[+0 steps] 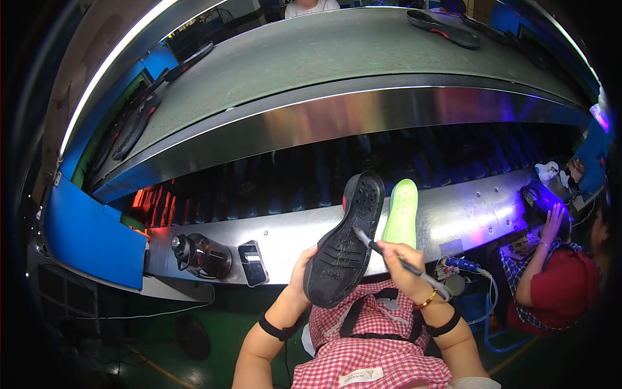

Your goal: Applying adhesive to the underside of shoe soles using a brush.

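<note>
head view: one black sole (343, 246) held up just off centre toward five o'clock, over the tabletop's (295, 236) near edge. left hand (300, 277): fingers curled on its eight o'clock side, thumb on the rim, rest hidden underneath. right hand (403, 271): fingers closed around one brush (370, 243), tip against the sole's face. one lime-green insole (402, 211) at two o'clock from the sole. toward nine: one phone (253, 264), then one dark bottle (206, 257). one red-sleeved co-worker (564, 285) at four o'clock.
</note>
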Demonstrator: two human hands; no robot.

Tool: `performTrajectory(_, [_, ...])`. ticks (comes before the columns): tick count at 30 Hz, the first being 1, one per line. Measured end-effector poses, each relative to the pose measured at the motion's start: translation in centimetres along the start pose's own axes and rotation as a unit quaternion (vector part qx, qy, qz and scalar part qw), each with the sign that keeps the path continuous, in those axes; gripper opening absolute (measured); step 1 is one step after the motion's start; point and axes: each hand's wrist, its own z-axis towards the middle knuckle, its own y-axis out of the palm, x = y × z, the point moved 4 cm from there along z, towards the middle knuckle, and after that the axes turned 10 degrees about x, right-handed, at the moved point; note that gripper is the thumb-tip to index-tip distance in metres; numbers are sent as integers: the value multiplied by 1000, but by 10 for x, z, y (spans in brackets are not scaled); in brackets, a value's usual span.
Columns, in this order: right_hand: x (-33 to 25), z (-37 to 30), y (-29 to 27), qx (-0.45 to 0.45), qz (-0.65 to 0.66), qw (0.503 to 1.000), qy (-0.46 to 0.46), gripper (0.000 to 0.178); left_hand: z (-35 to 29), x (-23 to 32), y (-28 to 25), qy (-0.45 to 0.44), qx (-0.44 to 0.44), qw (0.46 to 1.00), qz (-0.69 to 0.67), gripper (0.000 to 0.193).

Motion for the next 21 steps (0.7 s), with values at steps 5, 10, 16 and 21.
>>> performTrajectory(5, [-26, -24, 21, -83, -94, 967, -221, 22, 3, 3, -4, 6, -37, 998, -42, 56])
performTrajectory(10, [-38, -34, 21, -173, 52, 973, -146, 16, 4, 8, -11, 28, 27, 999, 13, 56])
performTrajectory(16, [-32, -3, -7, -81, 69, 994, -33, 20, -3, 3, -4, 1, -7, 1000, -20, 58])
performTrajectory(21, [-36, -11, 10, -48, -97, 975, -194, 14, 0, 2, -3, 7, -24, 1000, -19, 59])
